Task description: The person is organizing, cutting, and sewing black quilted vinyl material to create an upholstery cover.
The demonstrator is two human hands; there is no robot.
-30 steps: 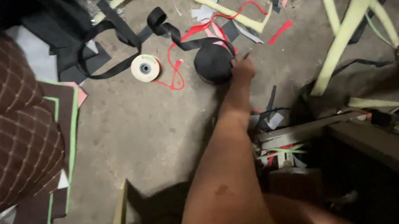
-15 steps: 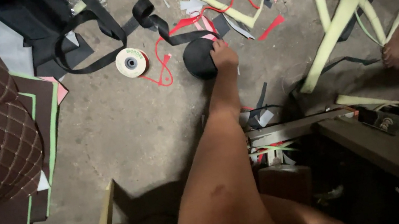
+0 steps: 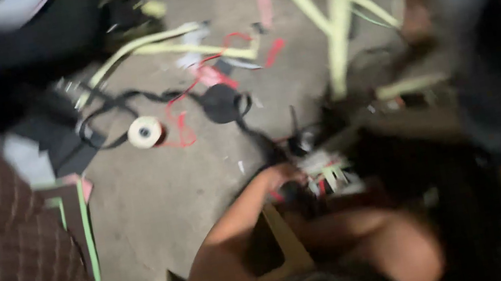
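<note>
I see one hand (image 3: 283, 174), at the end of a bare forearm reaching up from the bottom of the view; I take it for the right, though blur makes that unsure. It sits at a heap of scraps (image 3: 327, 175), touching it or just beside it. Whether the fingers are spread, closed or gripping anything I cannot tell. The other hand is not in view.

From the hand, a black strap (image 3: 256, 136) runs up and to the left, its long axis on that slant, to a black roll (image 3: 220, 103) near the hand. Left of the roll lies a white tape roll (image 3: 145, 131), with a red cord (image 3: 183, 121) between them. Pale green strips (image 3: 340, 30) lie above and right, well apart.
</note>
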